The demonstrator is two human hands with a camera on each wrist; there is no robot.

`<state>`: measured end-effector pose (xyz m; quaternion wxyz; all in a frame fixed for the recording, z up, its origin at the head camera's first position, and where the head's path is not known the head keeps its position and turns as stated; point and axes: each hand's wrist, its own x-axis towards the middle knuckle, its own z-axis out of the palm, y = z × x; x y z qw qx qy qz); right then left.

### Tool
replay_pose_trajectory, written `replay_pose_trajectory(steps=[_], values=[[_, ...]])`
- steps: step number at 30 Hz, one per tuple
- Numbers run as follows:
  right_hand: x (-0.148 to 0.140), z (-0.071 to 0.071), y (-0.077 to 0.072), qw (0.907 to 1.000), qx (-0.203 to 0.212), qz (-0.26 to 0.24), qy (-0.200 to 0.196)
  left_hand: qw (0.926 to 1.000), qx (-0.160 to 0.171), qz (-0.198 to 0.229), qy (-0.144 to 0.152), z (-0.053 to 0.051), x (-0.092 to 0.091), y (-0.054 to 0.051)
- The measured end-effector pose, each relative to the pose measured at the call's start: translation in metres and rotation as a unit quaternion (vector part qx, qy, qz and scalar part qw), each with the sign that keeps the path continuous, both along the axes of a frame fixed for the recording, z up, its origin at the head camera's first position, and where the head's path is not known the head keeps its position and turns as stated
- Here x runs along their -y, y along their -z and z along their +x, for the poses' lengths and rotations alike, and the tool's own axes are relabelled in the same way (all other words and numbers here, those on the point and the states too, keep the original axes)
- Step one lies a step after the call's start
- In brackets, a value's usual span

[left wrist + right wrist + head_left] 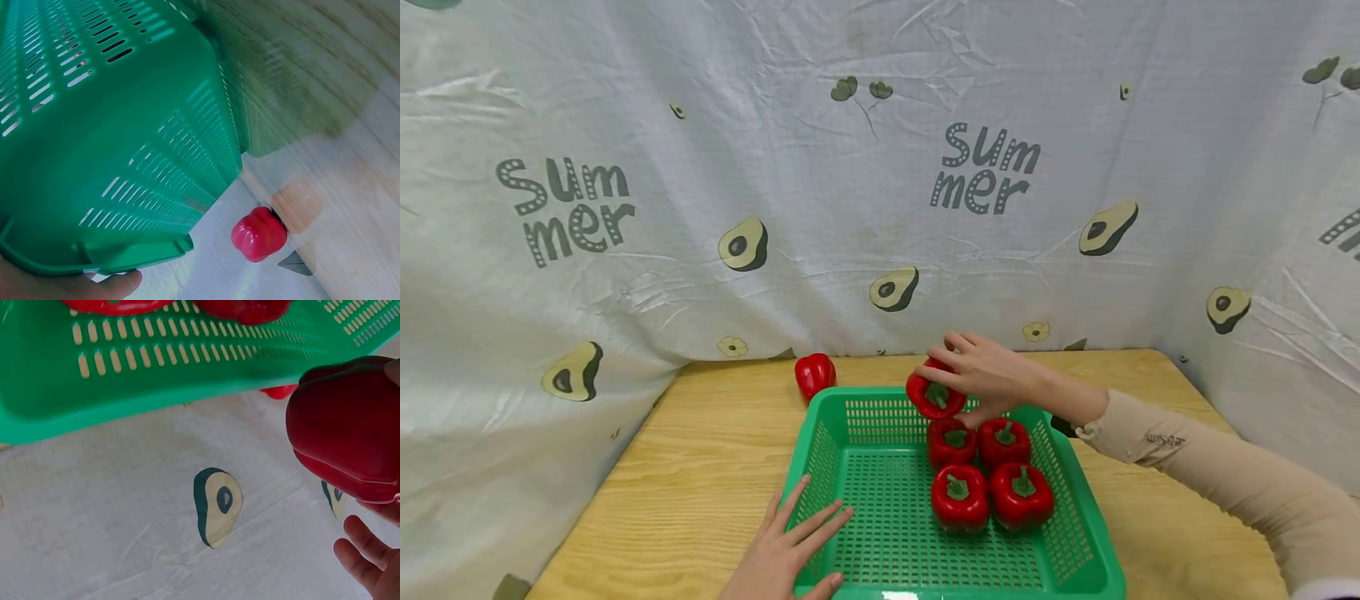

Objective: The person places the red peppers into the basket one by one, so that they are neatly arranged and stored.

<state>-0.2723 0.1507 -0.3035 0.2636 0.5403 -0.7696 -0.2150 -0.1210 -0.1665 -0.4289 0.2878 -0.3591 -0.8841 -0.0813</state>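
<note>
With my right hand (996,375) I grip a red bell pepper (921,395) over the far side of a green plastic basket (1097,533), its green stem facing me. The same pepper (350,428) fills the right side of the right wrist view, with fingers (361,550) below it. My left hand (775,550) rests with spread, straight fingers at the basket's near left rim; the left wrist view shows fingertips (128,284) against the rim. Several red bell peppers (961,504) stand stem up in the basket's right half.
One more red bell pepper (815,375) lies on the wooden table (700,467) beyond the basket's far left corner. A white cloth (820,183) printed with avocados and lettering hangs behind the table and along its sides.
</note>
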Motion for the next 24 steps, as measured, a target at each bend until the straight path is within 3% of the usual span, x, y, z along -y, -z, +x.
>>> replay_pose_trajectory(steps=[11,24], values=[[0.004,0.019,0.007,0.9947,0.061,-0.065,0.053,1.0000,0.000,0.002,0.003,0.000,0.000,-0.003],[0.021,0.028,0.022,0.9904,0.071,-0.116,0.026,0.9997,0.018,-0.004,-0.014,0.002,-0.002,-0.007]])
